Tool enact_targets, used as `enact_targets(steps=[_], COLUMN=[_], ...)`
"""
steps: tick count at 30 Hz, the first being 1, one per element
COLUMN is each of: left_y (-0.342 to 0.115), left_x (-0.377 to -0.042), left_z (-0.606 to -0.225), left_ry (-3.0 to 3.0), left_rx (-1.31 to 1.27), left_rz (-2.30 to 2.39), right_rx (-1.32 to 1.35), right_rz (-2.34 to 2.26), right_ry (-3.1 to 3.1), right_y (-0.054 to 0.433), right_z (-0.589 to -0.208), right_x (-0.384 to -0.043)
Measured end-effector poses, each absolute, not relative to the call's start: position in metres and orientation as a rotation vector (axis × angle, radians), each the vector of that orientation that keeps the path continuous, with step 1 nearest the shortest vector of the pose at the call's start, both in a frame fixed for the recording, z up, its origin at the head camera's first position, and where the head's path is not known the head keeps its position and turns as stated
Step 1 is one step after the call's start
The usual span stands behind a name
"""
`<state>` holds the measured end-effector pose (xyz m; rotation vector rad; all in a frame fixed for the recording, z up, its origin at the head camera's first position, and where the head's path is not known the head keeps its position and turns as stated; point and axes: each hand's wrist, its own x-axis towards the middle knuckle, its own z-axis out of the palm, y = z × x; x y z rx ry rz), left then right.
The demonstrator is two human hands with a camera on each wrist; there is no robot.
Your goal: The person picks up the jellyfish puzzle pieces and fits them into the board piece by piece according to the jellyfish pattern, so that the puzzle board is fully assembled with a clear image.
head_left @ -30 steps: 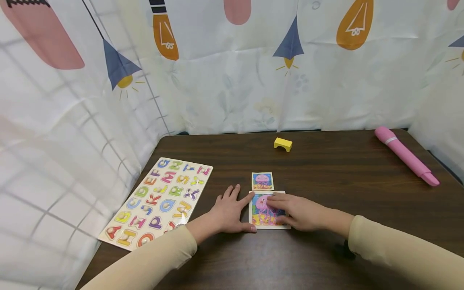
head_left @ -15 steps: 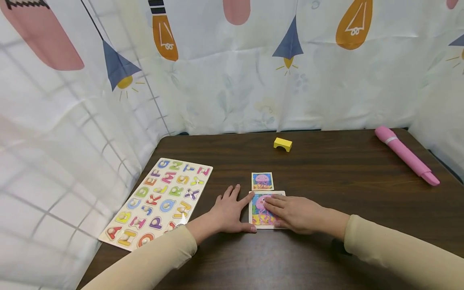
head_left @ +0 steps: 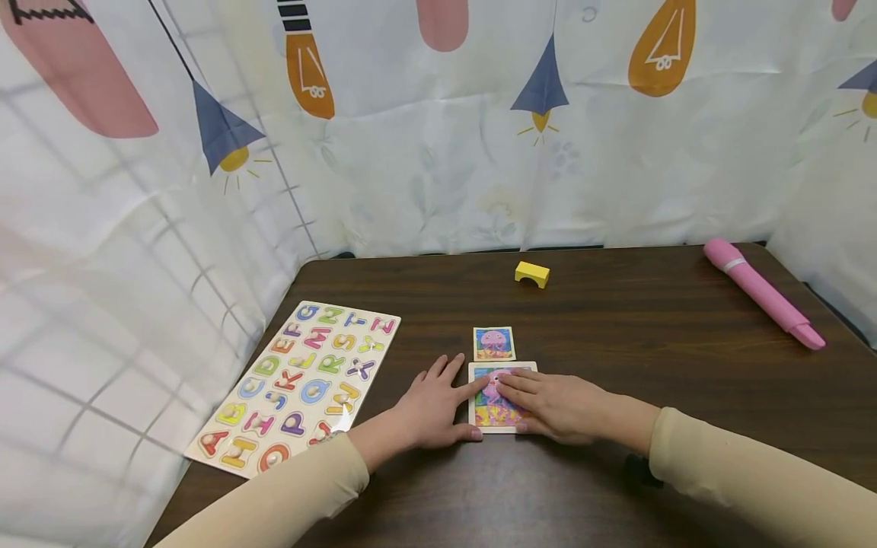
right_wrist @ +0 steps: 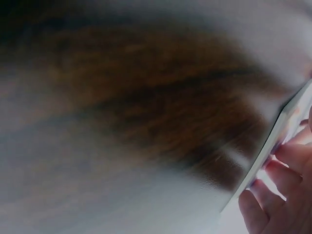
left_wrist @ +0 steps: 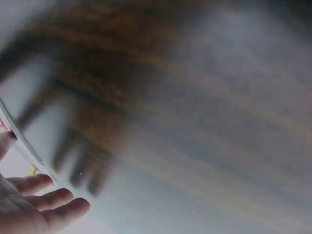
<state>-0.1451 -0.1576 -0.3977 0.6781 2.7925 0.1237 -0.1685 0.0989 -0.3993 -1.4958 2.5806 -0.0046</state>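
Observation:
A small square jigsaw puzzle [head_left: 495, 416] with a pink jellyfish picture and a pale frame lies flat on the table. My left hand [head_left: 435, 411] is spread at its left side, the index finger reaching onto the picture and the thumb by the lower left corner. From the right, my right hand [head_left: 558, 409] lies over the puzzle with straight fingers, hiding part of the picture. Just beyond the puzzle's far edge is a little card [head_left: 494, 345] with a similar jellyfish. The right wrist view shows the frame's edge [right_wrist: 265, 155] beside my fingers [right_wrist: 282, 178].
A letter board [head_left: 301, 373] with knobbed alphabet pieces lies at the left, close to my left forearm. A yellow arch block [head_left: 532, 274] sits toward the back. A pink microphone-shaped object [head_left: 763, 293] lies at the far right. Patterned curtains [head_left: 438, 175] surround the dark table [head_left: 617, 304].
My right hand has moved left, farther over the puzzle. My left index finger has shifted from the frame's edge onto the picture. The head view has tilted slightly.

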Motion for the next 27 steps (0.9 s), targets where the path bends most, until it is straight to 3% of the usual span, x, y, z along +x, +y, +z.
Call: enact_targets(steps=[27], left_y=[-0.161], left_x=[-0.155], left_z=[-0.393], left_ry=[2.752], left_rx=[0.637], left_rz=[0.291], right_rx=[-1.377], right_rz=[-0.189], right_ry=[2.612], right_y=[0.120], right_z=[-0.396], right_x=[-0.174])
